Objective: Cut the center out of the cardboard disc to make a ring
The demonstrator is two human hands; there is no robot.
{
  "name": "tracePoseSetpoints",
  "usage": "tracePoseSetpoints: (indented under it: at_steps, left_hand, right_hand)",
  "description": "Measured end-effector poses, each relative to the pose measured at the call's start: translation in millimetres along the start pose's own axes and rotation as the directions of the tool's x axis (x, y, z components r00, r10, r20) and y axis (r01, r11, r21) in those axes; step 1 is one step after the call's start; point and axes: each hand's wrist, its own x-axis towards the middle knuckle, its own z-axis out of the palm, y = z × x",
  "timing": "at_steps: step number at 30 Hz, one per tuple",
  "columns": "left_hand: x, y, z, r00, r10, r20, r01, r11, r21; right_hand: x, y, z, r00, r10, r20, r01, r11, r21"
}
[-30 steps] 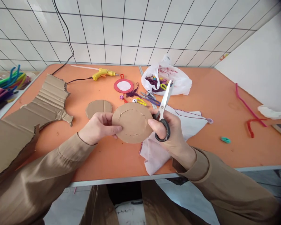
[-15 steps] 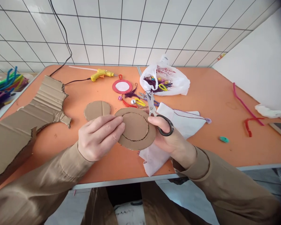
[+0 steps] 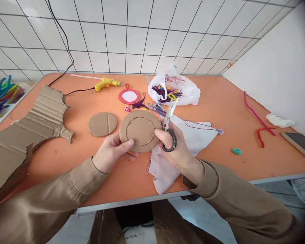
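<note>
A round cardboard disc [image 3: 140, 130] with a circular cut line inside its rim is held up over the table between my hands. My left hand [image 3: 115, 149] grips its lower left edge, thumb on top and fingers beneath. On the right edge, my right hand [image 3: 176, 145] pinches the disc with its thumb and also keeps the scissors [image 3: 168, 125], blades pointing up and away, black handle around the thumb side. The blades look slightly parted. A smaller cardboard disc [image 3: 102, 124] with a crease lies flat to the left. Under my right hand lies a white cloth [image 3: 193, 134].
A large torn cardboard sheet [image 3: 22, 135] covers the table's left side. Behind are a yellow glue gun [image 3: 106, 83], a red-rimmed round tag [image 3: 129, 97], pliers [image 3: 156, 107] and a white plastic bag [image 3: 190, 91]. Pipe cleaners [image 3: 256, 112], a teal clip [image 3: 236, 151] and a phone [image 3: 301, 144] lie right.
My left hand has shifted from fingers over the disc's top to a thumb-on-top grip at its lower left. The inner circle now sits flush within the ring. The view has shifted slightly.
</note>
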Motion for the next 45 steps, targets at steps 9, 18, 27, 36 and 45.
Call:
tracePoseSetpoints:
  at_steps: [9, 18, 27, 36, 45]
  left_hand:
    - [6.0, 13.6, -18.3, 0.996, 0.039, -0.083, -0.03, 0.993, 0.115]
    - [2.3, 3.1, -3.6, 0.993, 0.083, -0.082, -0.1, 0.968, -0.231]
    - [-0.5, 8.2, -5.4, 0.997, 0.015, 0.072, -0.019, 0.998, 0.053]
    - [0.0, -3.1, 0.7, 0.98, -0.063, 0.188, 0.077, 0.995, -0.067]
    - [2.8, -1.8, -2.1, 0.977, -0.103, 0.187, 0.111, 0.993, -0.034]
  right_hand:
    - [-4.2, -22.3, -1.6, 0.985, 0.033, 0.171, -0.038, 0.999, 0.027]
    - [-11.4, -20.3, 9.7, 0.99, -0.027, 0.135, 0.019, 0.998, 0.065]
    - [-10.2, -27.4, 1.6, 0.993, -0.059, 0.099, 0.06, 0.998, -0.009]
    - [-10.5, -20.4, 7.7, 0.997, -0.08, -0.01, 0.08, 0.995, 0.052]
    - [-12.3, -21.6, 8.3, 0.997, -0.05, 0.055, 0.047, 0.998, 0.047]
